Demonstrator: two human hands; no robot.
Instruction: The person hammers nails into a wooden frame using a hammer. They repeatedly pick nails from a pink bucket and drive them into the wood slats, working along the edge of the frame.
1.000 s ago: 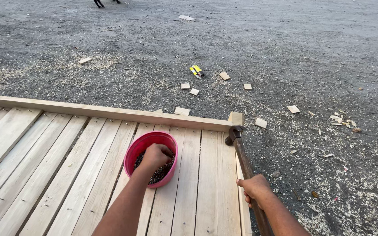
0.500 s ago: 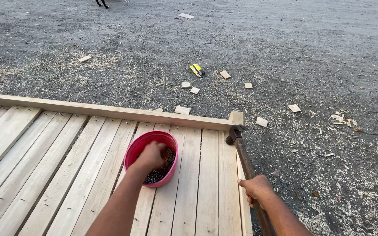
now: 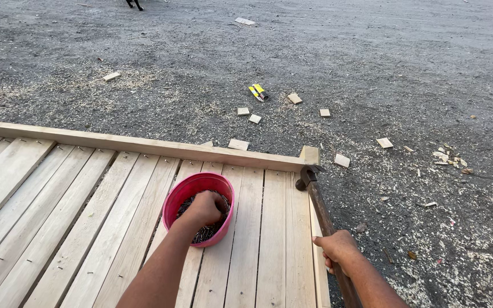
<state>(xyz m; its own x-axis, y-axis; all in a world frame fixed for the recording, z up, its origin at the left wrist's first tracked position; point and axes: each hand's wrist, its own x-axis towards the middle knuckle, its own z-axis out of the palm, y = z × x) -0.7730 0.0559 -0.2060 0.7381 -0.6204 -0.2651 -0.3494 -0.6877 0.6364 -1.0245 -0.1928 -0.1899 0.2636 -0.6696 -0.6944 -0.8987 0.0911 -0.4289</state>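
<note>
Gripping a hammer (image 3: 320, 214) by its handle, right hand (image 3: 338, 248) closed.
Left hand (image 3: 203, 208) digs, fingers curled, among nails (image 3: 201, 232) in the red bowl (image 3: 186, 191) on the plank deck (image 3: 87, 194).

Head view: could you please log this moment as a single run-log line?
left hand: in red bowl of nails | right hand: gripping hammer handle | surface: plank deck

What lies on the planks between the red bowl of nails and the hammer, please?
In the head view, only bare wooden planks lie between the red bowl and the hammer; nothing rests on them there.
</note>
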